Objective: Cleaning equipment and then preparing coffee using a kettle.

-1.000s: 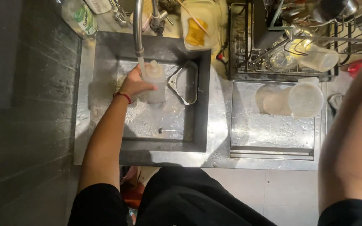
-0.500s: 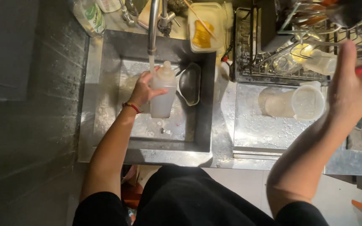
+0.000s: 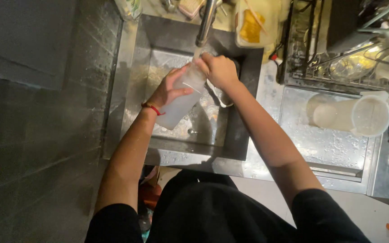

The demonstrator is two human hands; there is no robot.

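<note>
A translucent plastic container [image 3: 181, 101] is being held tilted over the steel sink [image 3: 133, 72], its upper end directly below the faucet spout [image 3: 205, 22]. The container's side is being gripped by the left hand [image 3: 167, 90], fingers [image 3: 176, 92] curled around the wall and thumb pressed against it; a red band is being worn at that wrist. The container's top end is being covered by the right hand [image 3: 219, 69], fingers closed over the rim; whether a lid is being pinched cannot be told. On the worktop [image 3: 320, 148] to the right, a second translucent jug [image 3: 350, 114] is lying on its side, well apart from both hands. A dish rack [image 3: 338, 49] with wet ware is being seen behind it.
</note>
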